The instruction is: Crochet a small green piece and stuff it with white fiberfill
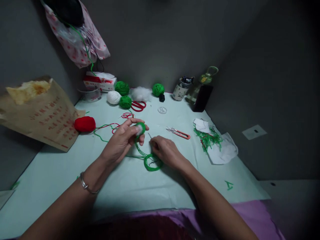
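Left hand (pixel 122 140): fingers curling closed around a small green crocheted piece (pixel 140 128) with white stuffing showing, lifting it just above the table (pixel 62 173). Right hand (pixel 166 151): fingertips pinching together over a thin hook (pixel 149 135), its tip alone showing; the hand is resting on a loop of green yarn (pixel 151 164) trailing from the piece. The hook's handle is hiding under the fingers. Lying nearby: red snips (pixel 178 133) just right of the hands, a red yarn ball (pixel 85 124) to the left, green scraps (pixel 208 138) further right, red scissors (pixel 137 106) and green balls (pixel 122 88) behind.
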Motion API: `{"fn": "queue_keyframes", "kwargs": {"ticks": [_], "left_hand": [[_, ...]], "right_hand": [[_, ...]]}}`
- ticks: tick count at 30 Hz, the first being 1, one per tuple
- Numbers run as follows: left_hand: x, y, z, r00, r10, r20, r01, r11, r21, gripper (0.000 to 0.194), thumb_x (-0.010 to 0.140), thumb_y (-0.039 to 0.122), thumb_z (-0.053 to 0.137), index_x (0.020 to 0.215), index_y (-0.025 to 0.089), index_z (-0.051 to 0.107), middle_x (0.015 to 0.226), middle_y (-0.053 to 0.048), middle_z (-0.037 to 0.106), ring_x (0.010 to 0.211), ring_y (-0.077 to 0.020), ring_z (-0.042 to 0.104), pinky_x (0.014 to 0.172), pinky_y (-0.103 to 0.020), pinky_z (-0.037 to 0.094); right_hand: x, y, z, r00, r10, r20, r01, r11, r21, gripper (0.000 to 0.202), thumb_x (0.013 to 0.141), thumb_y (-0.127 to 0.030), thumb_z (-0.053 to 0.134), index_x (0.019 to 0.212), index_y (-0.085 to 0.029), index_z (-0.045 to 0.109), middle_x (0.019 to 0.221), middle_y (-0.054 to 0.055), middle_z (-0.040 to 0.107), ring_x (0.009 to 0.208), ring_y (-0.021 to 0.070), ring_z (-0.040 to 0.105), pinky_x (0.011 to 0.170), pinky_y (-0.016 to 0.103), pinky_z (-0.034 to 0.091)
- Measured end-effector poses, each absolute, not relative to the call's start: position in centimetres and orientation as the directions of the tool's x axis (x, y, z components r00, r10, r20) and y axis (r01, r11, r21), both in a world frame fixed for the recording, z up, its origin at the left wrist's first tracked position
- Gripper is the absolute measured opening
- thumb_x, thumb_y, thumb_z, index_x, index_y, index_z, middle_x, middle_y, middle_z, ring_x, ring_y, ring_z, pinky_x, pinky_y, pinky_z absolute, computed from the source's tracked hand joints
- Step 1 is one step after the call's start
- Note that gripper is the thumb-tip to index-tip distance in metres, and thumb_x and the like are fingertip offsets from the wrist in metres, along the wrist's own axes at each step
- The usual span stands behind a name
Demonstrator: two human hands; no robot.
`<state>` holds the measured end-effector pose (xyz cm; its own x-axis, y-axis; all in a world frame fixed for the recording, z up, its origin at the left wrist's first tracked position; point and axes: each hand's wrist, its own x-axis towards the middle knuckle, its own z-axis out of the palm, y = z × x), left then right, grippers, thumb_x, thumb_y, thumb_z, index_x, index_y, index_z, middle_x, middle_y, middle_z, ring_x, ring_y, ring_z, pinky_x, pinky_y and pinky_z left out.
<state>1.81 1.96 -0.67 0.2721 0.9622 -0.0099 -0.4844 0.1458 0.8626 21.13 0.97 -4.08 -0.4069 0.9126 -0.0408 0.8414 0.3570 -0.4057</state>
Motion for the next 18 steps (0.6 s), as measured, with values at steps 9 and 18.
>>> {"fn": "queue_keyframes", "kwargs": {"ticks": [9,18], "left_hand": [[2.5,1.8,-2.0,0.278,0.959,0.055,-0.328,0.041,0.944,0.028,0.088,0.024,0.070,0.114,0.018,0.063,0.105,-0.006,0.071,0.064,-0.0077,0.055,0.063,-0.022,0.048],[2.8,1.9,-2.7,0.270,0.958,0.095,-0.257,-0.024,0.966,0.029,0.091,0.028,0.068,0.117,0.019,0.064,0.109,-0.006,0.071,0.065,-0.0092,0.054,0.063,-0.025,0.046]], "right_hand": [[21.7,1.5,-4.3,-0.254,0.967,0.003,0.909,0.239,-0.342,0.012,0.097,-0.025,0.055,0.107,-0.020,0.059,0.112,0.009,0.058,0.090,0.0206,0.057,0.064,0.029,0.028],[22.7,2.5,-4.5,-0.185,0.982,0.033,0.821,0.173,-0.545,0.010,0.088,-0.014,0.056,0.087,-0.019,0.064,0.086,0.004,0.061,0.074,0.0172,0.052,0.065,0.030,0.029]]}}
